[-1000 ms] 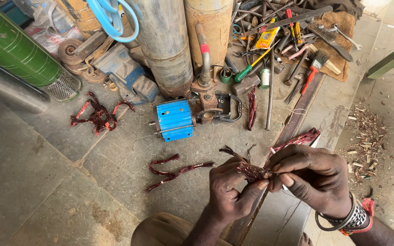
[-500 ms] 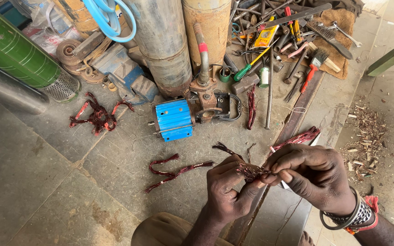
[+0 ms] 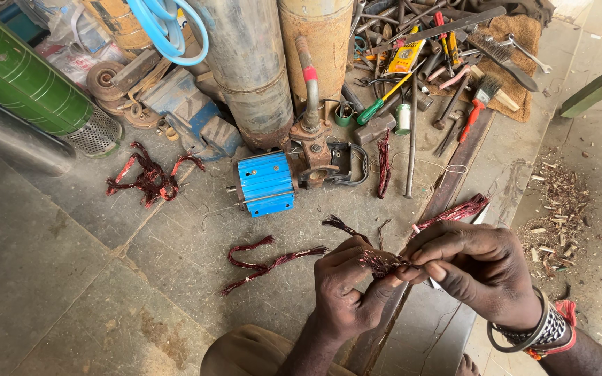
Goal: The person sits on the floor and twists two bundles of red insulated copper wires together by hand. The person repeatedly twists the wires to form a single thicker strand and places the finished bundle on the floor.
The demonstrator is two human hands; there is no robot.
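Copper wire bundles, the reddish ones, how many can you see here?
5, though the tool pile may hide more: one tangled bundle left by the green cylinder, one strand pair on the floor, one beside the blue motor, one above the right hand, one pinched with the left hand.

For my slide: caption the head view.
Both hands, left hand and right hand, pinch a copper wire bundle near a blue motor.

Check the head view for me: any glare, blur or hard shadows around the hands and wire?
Head view: soft even daylight, no hard shadows; wire bundle between left hand and right hand is sharp; mild sheen on the steel cylinder; edges bow slightly from the wide lens.
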